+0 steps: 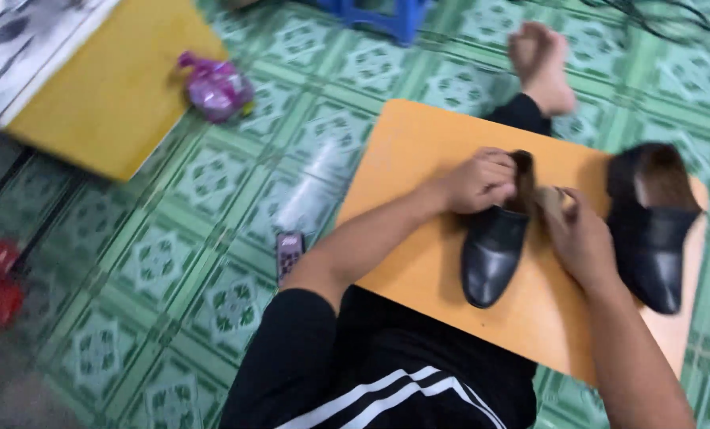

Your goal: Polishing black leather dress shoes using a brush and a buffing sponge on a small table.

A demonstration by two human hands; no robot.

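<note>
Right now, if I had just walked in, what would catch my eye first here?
Probably the black shoe in the middle of the orange board on the person's lap, with the left hand gripping its opening and the right hand at its heel. A second black shoe lies at the board's right end. Around it all spreads a patterned green tile floor.

Two glossy black leather shoes, one [494,246] with a tan lining and another [650,230] brown inside, lie on an orange wooden board [418,159] above a green floor [172,262] of white-patterned tiles; black shorts [371,373] bear white stripes, beside a purple plastic bag [214,86].
</note>
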